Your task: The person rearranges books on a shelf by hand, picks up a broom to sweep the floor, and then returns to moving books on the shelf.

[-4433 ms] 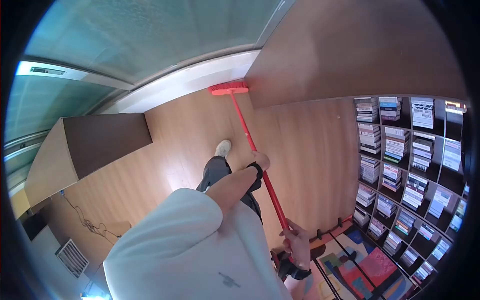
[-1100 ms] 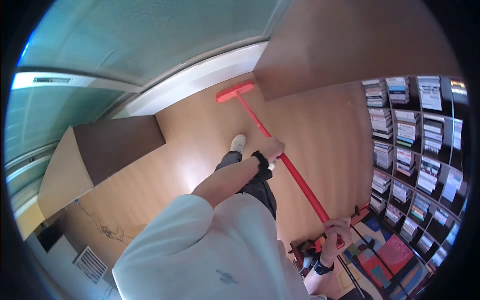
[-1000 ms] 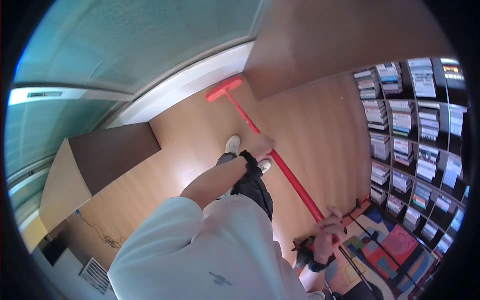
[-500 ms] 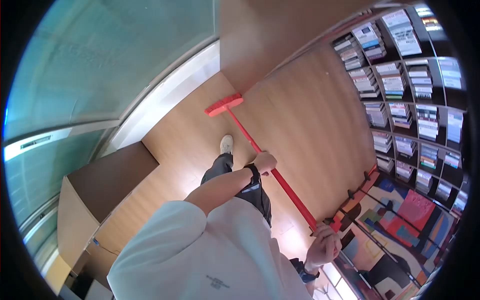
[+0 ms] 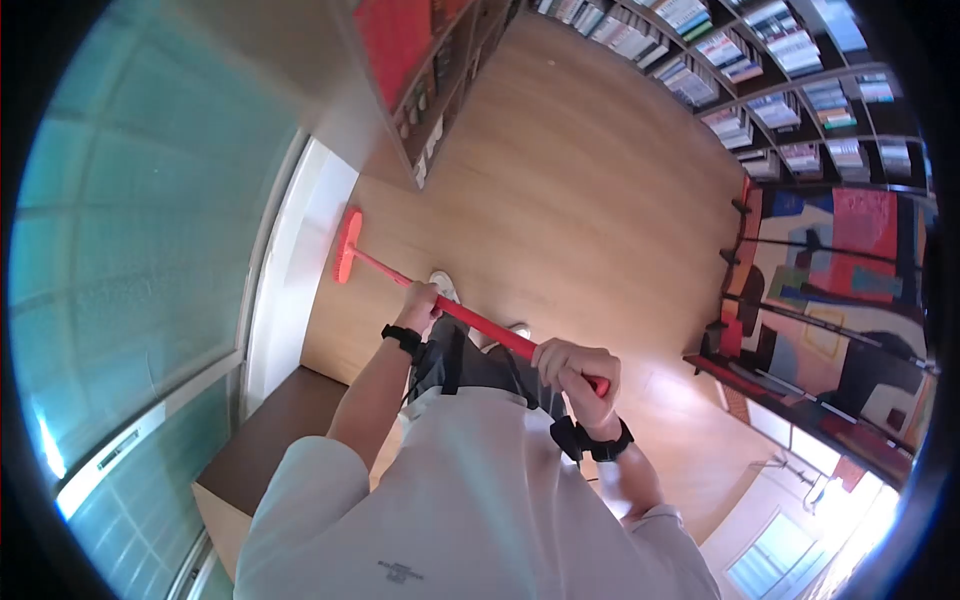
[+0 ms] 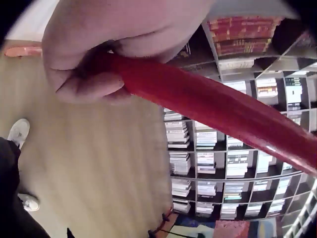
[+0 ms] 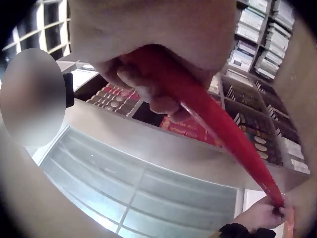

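Observation:
A red broom is held slantwise in front of the body, its head (image 5: 347, 245) low at the far left beside the white baseboard (image 5: 298, 270). My left hand (image 5: 418, 307) grips the lower part of the red broom handle (image 5: 487, 328). Close up in the left wrist view, the fingers of the left hand (image 6: 119, 39) wrap round the handle. My right hand (image 5: 580, 378) holds the top end, whose tip pokes out below the thumb. The right wrist view has the right hand (image 7: 153, 39) curled round the handle, which runs down to the left hand (image 7: 260, 215).
Frosted glass panels (image 5: 170, 230) rise above the baseboard. A brown cabinet (image 5: 280, 425) stands at the lower left, and a shelf unit (image 5: 400, 110) juts out ahead. Bookshelves (image 5: 740, 90) and a colourful patterned panel (image 5: 830, 300) border the wood floor (image 5: 590, 180) on the right.
The view has turned to the right. The broom head has shifted from the corner by the dark panel to beside the baseboard. Both hands still grip the handle, the right one now closer in front of the body.

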The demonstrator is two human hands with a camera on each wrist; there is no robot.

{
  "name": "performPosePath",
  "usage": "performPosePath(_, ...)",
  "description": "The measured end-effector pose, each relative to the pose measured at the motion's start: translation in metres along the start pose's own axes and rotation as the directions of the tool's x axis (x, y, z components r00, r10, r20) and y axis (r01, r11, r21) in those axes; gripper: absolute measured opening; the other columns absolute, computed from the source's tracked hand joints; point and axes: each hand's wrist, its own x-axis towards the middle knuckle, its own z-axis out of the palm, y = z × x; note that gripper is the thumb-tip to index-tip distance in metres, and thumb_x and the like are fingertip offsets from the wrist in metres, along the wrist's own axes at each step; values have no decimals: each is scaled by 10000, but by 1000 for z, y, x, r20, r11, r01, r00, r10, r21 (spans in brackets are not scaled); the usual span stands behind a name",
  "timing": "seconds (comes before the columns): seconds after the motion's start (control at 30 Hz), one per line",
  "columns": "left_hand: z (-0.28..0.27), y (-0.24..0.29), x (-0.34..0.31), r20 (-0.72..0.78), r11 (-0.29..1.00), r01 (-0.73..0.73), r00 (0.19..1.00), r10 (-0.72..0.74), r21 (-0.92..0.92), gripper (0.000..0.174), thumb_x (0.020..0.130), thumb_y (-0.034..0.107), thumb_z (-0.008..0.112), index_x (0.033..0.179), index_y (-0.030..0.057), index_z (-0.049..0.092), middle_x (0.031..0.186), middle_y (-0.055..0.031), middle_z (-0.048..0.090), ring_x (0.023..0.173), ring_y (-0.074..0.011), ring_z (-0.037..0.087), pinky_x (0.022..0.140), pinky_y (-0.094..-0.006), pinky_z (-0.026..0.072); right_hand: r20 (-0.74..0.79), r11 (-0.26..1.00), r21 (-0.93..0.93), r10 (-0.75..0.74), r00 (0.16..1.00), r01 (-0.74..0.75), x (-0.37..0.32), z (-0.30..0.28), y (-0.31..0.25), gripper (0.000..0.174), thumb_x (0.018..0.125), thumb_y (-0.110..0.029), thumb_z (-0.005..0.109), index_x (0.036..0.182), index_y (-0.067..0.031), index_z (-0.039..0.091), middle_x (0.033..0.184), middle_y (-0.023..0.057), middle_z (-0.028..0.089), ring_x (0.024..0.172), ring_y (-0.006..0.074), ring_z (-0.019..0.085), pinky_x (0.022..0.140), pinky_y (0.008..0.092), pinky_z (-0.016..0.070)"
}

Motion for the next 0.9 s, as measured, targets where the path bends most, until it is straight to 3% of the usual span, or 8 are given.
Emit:
performPosePath(0.2, 99, -2, -49, 313, 975, -64, 950, -7, 214, 227, 832, 72, 495, 611, 21, 509, 504, -70, 498, 360, -168, 482, 293, -297, 311, -262, 998, -56, 18, 965, -33, -76, -45, -31, 132, 705, 51, 468, 574, 67, 466, 580, 130, 500, 557, 254, 481, 631, 373, 449)
performPosePath(0.27, 130, -39, -42, 577, 820, -362, 815, 49, 442, 224, 807, 72, 508, 599, -1, 545, 482, -95, 511, 362, -174, 502, 293, -313, 320, -327, 996, -85, -32, 945, 5, -116, -59, -44, 143, 696, 37, 476, 557, 59, 457, 564, 130, 492, 547, 253, 478, 616, 374, 445)
performPosePath(0.37, 179, -71, -64, 653, 837, -243, 738, -168, 490, 234, 785, 65, 504, 575, -18, 568, 473, -123, 532, 362, -178, 511, 306, -313, 338, -458, 983, -186, -91, 884, 5, -164, -65, -68, 147, 677, 8, 464, 535, 42, 450, 537, 123, 472, 520, 249, 466, 606, 388, 446)
performPosePath(0.47, 218, -108, -84, 436, 787, -71, 861, -261, 613, 251, 785, 79, 487, 578, -24, 586, 482, -125, 557, 364, -171, 517, 322, -302, 355, -535, 988, -148, -112, 837, 37, -210, -84, -85, 139, 658, 1, 460, 523, 28, 441, 524, 115, 464, 505, 238, 455, 598, 391, 445)
performPosePath(0.5, 220, -118, -90, 551, 776, -240, 819, -161, 583, 257, 787, 86, 491, 573, -24, 584, 496, -136, 569, 364, -171, 509, 333, -294, 357, -568, 990, -119, -131, 813, 77, -223, -89, -91, 139, 642, -12, 468, 515, 25, 428, 518, 112, 463, 496, 241, 452, 585, 389, 439)
performPosePath(0.53, 223, -114, -109, 515, 844, -149, 841, -166, 515, 253, 784, 93, 505, 557, -2, 562, 487, -124, 542, 367, -172, 497, 322, -297, 338, -586, 988, -124, -146, 797, 90, -231, -93, -94, 139, 642, -12, 468, 515, 25, 428, 518, 112, 463, 496, 241, 452, 585, 389, 439)
performPosePath(0.67, 215, -65, -168, 425, 929, -62, 899, -107, 365, 204, 806, 116, 506, 625, 25, 529, 501, -60, 472, 355, -151, 450, 300, -289, 302, -423, 988, -33, -153, 893, 154, -239, -109, -96, 92, 623, 28, 483, 544, 46, 439, 563, 135, 487, 534, 287, 482, 584, 394, 442)
performPosePath(0.9, 142, -76, -78, 306, 930, 0, 944, -121, 368, 193, 832, 128, 509, 657, 49, 492, 543, -57, 471, 390, -139, 449, 332, -246, 319, -255, 996, -92, -8, 967, -16, -215, -102, -20, 76, 722, 74, 511, 657, 73, 473, 669, 163, 511, 654, 296, 519, 620, 363, 429)
